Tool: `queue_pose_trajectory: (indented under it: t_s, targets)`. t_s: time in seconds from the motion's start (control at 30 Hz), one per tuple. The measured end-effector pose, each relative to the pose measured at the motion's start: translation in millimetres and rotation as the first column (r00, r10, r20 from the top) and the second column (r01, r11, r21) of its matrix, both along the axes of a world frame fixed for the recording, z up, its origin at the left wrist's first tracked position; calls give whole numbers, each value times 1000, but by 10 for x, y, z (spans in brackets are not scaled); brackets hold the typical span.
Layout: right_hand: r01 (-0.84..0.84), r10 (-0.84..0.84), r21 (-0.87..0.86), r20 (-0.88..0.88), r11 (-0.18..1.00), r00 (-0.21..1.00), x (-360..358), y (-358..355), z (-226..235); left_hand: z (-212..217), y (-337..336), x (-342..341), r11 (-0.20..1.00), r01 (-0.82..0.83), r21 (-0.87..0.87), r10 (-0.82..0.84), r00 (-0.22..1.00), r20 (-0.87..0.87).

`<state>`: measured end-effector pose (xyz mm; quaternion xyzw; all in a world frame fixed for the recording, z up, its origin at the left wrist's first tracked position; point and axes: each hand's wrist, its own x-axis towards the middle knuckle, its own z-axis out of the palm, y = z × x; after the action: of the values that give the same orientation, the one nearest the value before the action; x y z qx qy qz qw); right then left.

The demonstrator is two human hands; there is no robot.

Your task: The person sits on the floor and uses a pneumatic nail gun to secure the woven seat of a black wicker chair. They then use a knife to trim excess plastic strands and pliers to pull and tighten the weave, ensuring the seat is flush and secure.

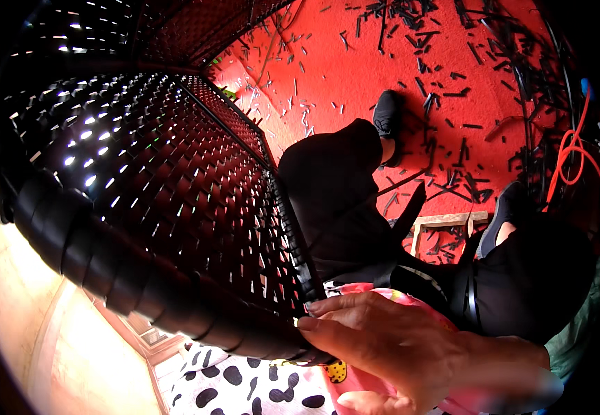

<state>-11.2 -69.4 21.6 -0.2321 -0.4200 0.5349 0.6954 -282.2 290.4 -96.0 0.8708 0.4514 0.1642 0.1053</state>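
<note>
A large black wicker piece, woven from flat strips, stands tilted across my left side. Its thick rim is wrapped in black strip. My right hand reaches in from the lower right, its fingertips closed at the near corner of the weave, where the rim meets a wrapped side edge. What lies under the fingertips is partly hidden. A loose black strip sticks up beside my leg. My left hand does not show.
Cut black strip pieces litter the red floor. A small wooden frame lies between my feet. At the right, an orange cord hangs in a loop. Spotted black-and-white cloth and pink cloth lie beneath my hand.
</note>
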Motion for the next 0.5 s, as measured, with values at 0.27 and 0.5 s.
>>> queue_pose_trajectory:
  t_s: [0.27,0.5]
  targets:
    - [139,-141,68,32,988,989,-25,-20,-83,-83,70,-107,999,-46,6,46,999,17]
    - [262,-257,-86,67,961,964,-128,-449,-86,-294,579,59,988,35,151,-40,999,32]
